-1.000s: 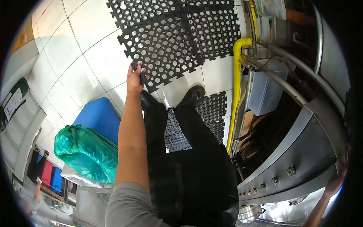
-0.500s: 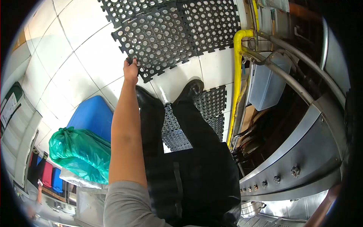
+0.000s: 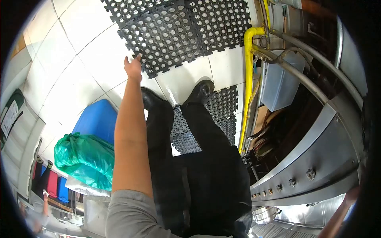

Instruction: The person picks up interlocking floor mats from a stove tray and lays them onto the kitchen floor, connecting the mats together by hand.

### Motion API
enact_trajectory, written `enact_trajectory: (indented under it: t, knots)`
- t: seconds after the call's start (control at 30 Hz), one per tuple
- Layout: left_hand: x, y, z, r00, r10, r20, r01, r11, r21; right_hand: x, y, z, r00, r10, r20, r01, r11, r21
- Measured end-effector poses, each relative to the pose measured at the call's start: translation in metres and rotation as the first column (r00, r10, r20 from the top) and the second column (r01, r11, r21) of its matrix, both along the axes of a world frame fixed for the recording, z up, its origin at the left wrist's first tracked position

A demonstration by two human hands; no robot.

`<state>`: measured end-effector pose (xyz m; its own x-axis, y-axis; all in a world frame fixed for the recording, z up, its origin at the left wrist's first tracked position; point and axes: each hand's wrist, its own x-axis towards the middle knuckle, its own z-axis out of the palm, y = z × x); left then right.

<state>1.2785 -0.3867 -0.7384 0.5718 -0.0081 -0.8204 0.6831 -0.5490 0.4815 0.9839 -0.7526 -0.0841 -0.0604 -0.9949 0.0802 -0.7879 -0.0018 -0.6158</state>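
Note:
My left hand (image 3: 133,68) is stretched out low over the tiled floor, fingers apart, holding nothing. It is beside the near left edge of a black perforated rubber mat (image 3: 166,39), which lies on the white tiles with interlocking edges. My right hand (image 3: 351,195) is at the far right by the steel edge of the cooking unit; its fingers are too dark and cut off to make out. Behind my black shoes lies another black mat (image 3: 224,104).
A blue bin (image 3: 96,119) and a green plastic bag (image 3: 85,158) stand on the left. To the right run a yellow pipe (image 3: 249,75), metal rails, a clear plastic container (image 3: 279,85) and the steel unit with knobs (image 3: 305,170). At lower left a person (image 3: 37,210) is partly visible.
My left hand has let go of the mat's corner and its fingers have spread. The near mat now lies flatter beside the other mats.

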Motion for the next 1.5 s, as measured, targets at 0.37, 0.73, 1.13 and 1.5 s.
enact_trajectory:
  t: [0.37,0.73,1.13,1.5]
  knots:
    - [-0.081,0.147,0.242,0.853,-0.520,0.043,0.435,0.754,0.492,-0.038,-0.007,0.015,0.747,0.576,-0.332,-0.548,0.816,0.184]
    - [0.054,0.158,0.460,0.630,-0.760,0.161,0.628,0.620,0.471,-0.003,0.000,0.042,0.692,0.531,-0.489,-0.563,0.821,0.094]
    - [0.101,0.036,0.578,0.677,-0.723,0.140,0.652,0.677,0.342,-0.001,-0.025,0.064,0.735,0.568,-0.372,-0.554,0.818,0.154]
    - [0.235,-0.090,0.613,0.465,-0.885,-0.013,0.846,0.440,0.302,0.010,-0.033,0.072,0.752,0.510,-0.418,-0.469,0.859,0.204]
